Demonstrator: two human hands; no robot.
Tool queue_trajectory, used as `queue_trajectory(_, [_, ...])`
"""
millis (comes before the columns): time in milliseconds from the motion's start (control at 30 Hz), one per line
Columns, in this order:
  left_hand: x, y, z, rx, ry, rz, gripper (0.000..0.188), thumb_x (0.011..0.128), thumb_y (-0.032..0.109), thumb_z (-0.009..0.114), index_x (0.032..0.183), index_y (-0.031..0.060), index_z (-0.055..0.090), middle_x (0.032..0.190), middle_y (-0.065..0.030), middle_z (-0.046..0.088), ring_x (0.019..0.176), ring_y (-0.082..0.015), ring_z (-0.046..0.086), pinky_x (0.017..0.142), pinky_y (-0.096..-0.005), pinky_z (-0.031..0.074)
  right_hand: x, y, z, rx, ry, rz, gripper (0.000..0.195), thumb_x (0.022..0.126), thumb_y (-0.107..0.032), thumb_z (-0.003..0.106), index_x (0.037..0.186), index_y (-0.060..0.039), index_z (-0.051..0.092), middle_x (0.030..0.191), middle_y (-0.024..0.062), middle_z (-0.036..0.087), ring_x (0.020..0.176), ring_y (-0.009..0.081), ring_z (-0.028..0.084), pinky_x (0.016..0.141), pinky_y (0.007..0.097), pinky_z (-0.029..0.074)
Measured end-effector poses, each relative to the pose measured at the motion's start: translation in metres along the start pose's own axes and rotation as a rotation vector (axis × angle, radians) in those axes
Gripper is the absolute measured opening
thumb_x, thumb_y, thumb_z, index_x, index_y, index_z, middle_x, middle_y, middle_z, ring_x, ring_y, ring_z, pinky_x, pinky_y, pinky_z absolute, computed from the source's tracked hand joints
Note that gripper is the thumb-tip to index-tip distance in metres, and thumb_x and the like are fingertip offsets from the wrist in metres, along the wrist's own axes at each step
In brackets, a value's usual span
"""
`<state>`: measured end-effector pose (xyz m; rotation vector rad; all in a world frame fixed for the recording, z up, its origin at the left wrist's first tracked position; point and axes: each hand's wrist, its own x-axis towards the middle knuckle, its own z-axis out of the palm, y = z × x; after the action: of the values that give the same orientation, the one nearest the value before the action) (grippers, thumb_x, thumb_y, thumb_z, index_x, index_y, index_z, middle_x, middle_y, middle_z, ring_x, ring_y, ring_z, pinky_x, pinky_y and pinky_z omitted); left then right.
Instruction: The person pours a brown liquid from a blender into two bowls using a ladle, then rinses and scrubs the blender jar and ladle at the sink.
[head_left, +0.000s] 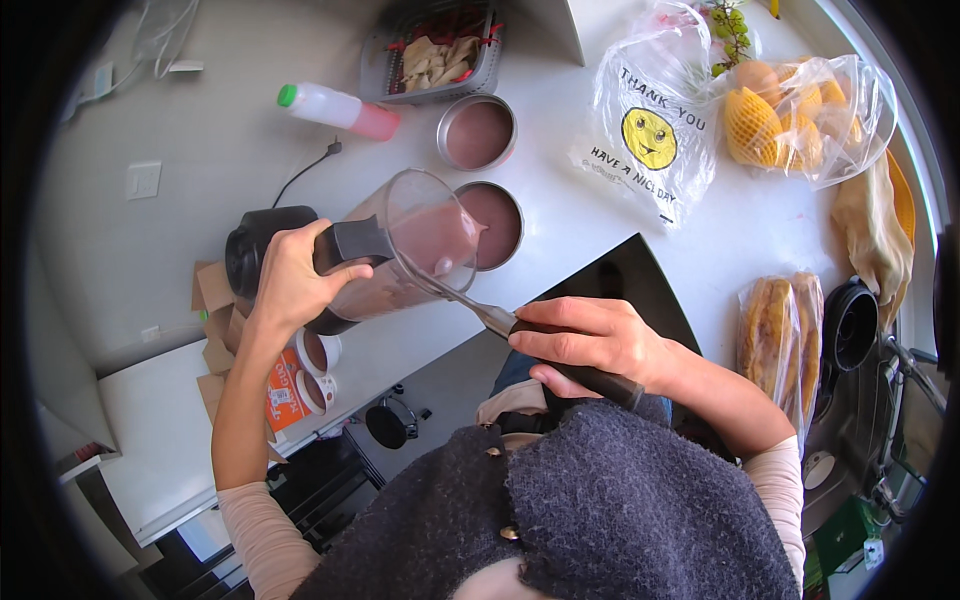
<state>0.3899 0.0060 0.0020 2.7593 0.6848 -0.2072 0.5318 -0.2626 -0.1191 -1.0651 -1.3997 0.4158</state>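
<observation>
My left hand (289, 289) grips the black handle (358, 241) of a clear blender jug (375, 304). The jug lies tipped, its mouth facing right, and pinkish-brown liquid (431, 229) runs to its rim. Right under that lip stands a round metal tin (519, 225) with similar liquid in it. A second round tin (501, 109), holding the same liquid, stands just behind. In my right hand (600, 337) is a black-handled utensil with a metal shaft (491, 319). Its far end reaches the jug's mouth; its tip is hard to make out.
Behind are a green-capped bottle (337, 109) and a grey basket (431, 94). Small filled cups (330, 352) stand at left, near a black appliance base (266, 251). Rightward are plastic bags (649, 142), bagged fruit (754, 131), bagged bread sticks (769, 330) and a sink (825, 480).
</observation>
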Motion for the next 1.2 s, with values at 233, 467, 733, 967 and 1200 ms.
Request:
queue_trajectory(233, [-0.002,0.002,0.001,-0.032,0.009,0.016,0.055,0.060,0.027,0.086,0.089,-0.0119,0.059,0.065,-0.0209,0.060,0.054,-0.0307,0.053,0.057,-0.0324,0.045,0.000,-0.002,0.000,-0.006,0.023,-0.011,0.031,0.072,-0.003,0.068,0.102,0.0019,0.060,0.099,0.0169,0.059,0.078,0.0291,0.063,0.067,0.0358,0.056])
queue_trajectory(467, [-0.006,0.005,-0.002,-0.028,0.007,0.005,0.054,0.060,0.026,0.086,0.087,-0.0119,0.059,0.066,-0.0208,0.061,0.054,-0.0309,0.053,0.057,-0.0326,0.045,-0.003,-0.005,0.002,0.003,0.027,-0.005,0.028,0.075,-0.006,0.069,0.101,0.0016,0.064,0.101,0.0196,0.061,0.078,0.0291,0.065,0.067,0.0349,0.056])
queue_trajectory(733, [-0.009,0.006,-0.004,-0.048,-0.014,-0.031,0.049,0.061,0.024,0.085,0.086,-0.0093,0.060,0.066,-0.0199,0.062,0.053,-0.0287,0.053,0.059,-0.0312,0.046,-0.001,-0.005,0.002,0.010,0.031,-0.004,0.028,0.075,-0.006,0.068,0.101,0.0019,0.063,0.102,0.0193,0.061,0.078,0.0293,0.065,0.068,0.0350,0.056])
queue_trajectory(967, [-0.019,-0.007,-0.006,-0.220,0.041,-0.094,0.033,0.065,0.013,0.081,0.086,-0.0053,0.063,0.072,-0.0124,0.066,0.063,-0.0150,0.058,0.064,-0.0276,0.047,0.004,-0.009,-0.004,0.074,0.045,0.078,0.026,0.078,-0.008,0.066,0.102,0.0014,0.064,0.101,0.0180,0.062,0.082,0.0288,0.065,0.072,0.0347,0.055])
queue_trajectory(1200, [-0.032,-0.015,-0.006,-0.373,0.113,-0.121,0.031,0.066,0.012,0.080,0.087,-0.0031,0.064,0.075,-0.0071,0.067,0.068,-0.0098,0.058,0.068,-0.0257,0.047,0.022,-0.013,-0.013,0.064,0.065,0.090,0.024,0.078,-0.007,0.066,0.100,0.0012,0.064,0.096,0.0133,0.062,0.078,0.0253,0.064,0.068,0.0322,0.054])
